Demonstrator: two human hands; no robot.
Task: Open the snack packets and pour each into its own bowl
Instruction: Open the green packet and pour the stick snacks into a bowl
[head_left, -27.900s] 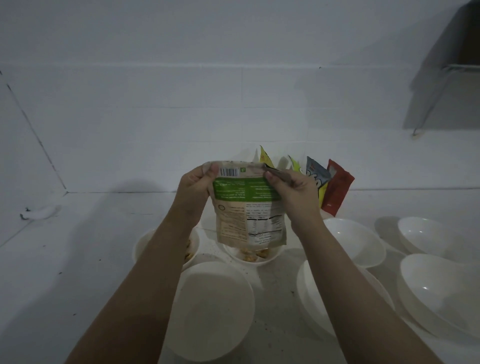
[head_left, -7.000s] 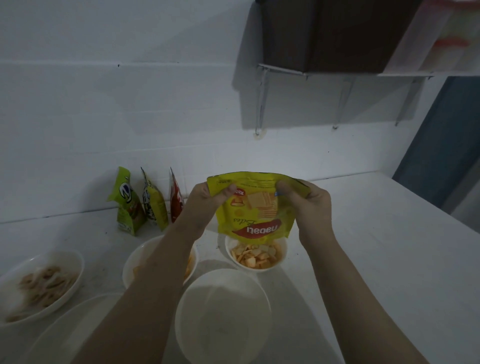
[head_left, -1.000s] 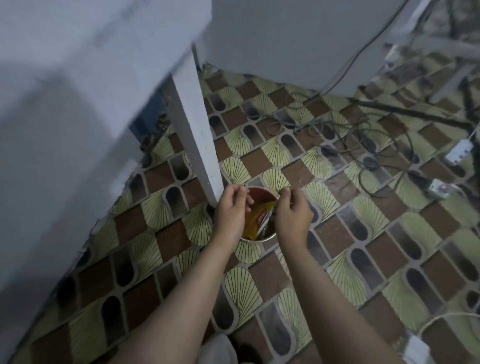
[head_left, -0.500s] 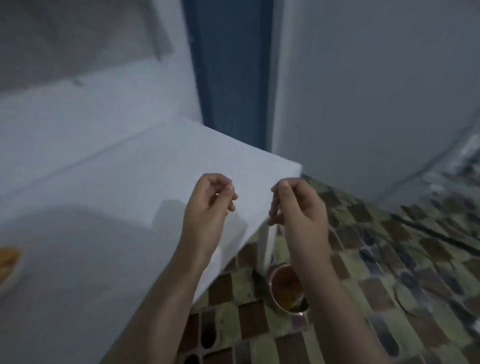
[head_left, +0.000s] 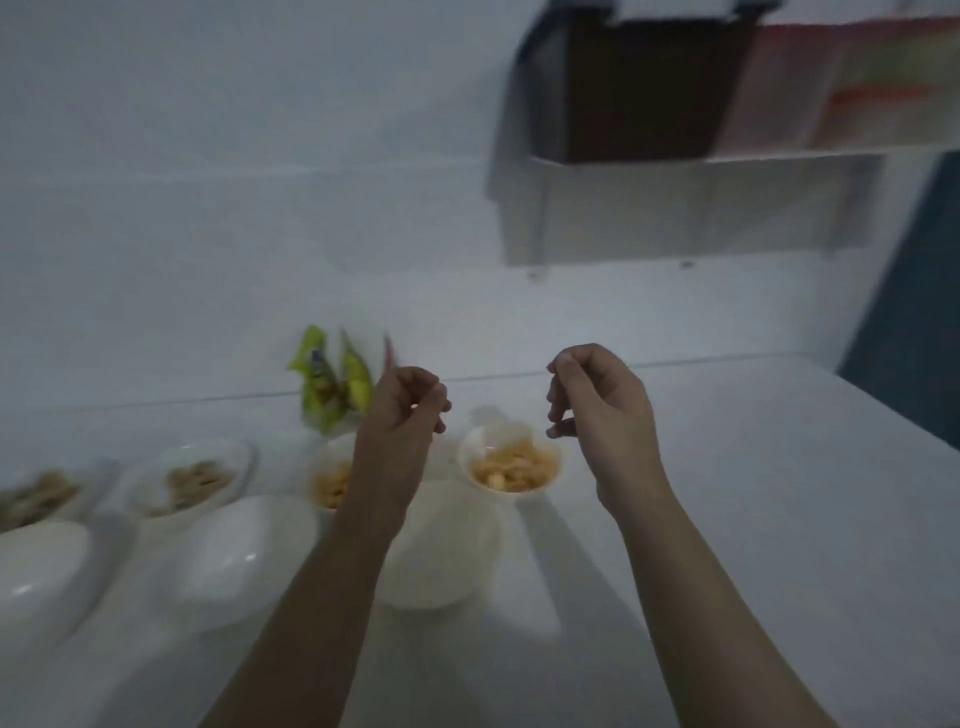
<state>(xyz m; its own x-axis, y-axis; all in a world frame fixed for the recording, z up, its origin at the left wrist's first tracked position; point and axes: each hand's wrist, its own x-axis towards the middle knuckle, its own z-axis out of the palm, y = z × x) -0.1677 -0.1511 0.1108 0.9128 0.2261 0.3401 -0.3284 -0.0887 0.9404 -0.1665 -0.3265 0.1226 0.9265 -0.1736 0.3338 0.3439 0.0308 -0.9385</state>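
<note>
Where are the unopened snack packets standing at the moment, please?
In the head view, the snack packets stand against the white wall at the back of the counter, left of centre, just behind the left hand and the filled bowls.

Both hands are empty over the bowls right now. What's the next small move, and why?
Probably reach the left hand forward to the packets standing against the wall and take one. Both it and the right hand hold nothing, several bowls already hold snacks, and the empty bowl just below the hands awaits a pour.
</note>
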